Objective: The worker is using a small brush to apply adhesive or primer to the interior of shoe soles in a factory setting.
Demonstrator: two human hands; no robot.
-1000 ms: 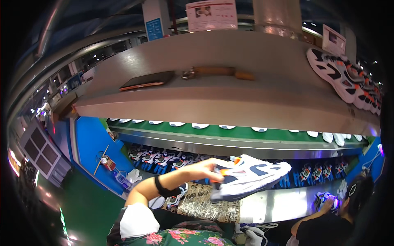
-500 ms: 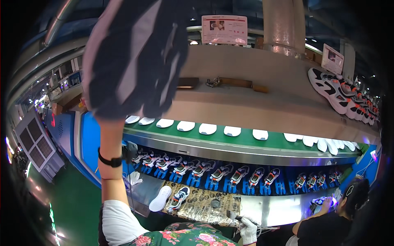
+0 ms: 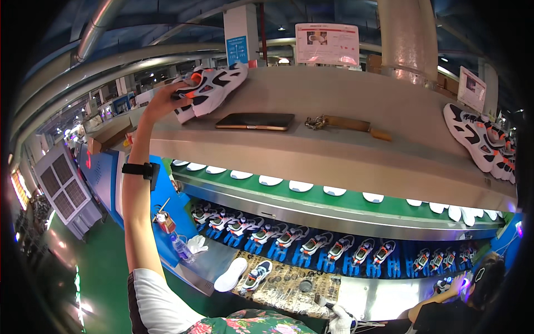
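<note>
My bare left hand [image 3: 163, 103] is closed on the heel end of a white, black and orange sneaker [image 3: 218, 89], at the left end of the hood top. The shoe is tilted, toe to the right; whether it rests fully on the hood I cannot tell. Low in the view, my right hand [image 3: 339, 319] wears a white knit glove and is closed round a brush [image 3: 321, 301], its bristles by the bench edge. On the taped bench just left of it lie a white shoe sole [image 3: 231, 275], a dark-and-white shoe upper [image 3: 257, 276] and a small dark round dish [image 3: 306, 285].
On the hood [image 3: 345, 92] lie a phone [image 3: 255, 121] and a keyed strap [image 3: 345, 123]; several sneakers [image 3: 473, 139] line its right end. Below, white soles sit on a green belt [image 3: 347, 202], uppers on blue racks [image 3: 289, 249]. A co-worker [image 3: 473, 295] sits at right.
The sneaker, held up close with its underside showing, has moved away and down to the hood's left end. The view has shifted slightly. My right hand still holds the brush.
</note>
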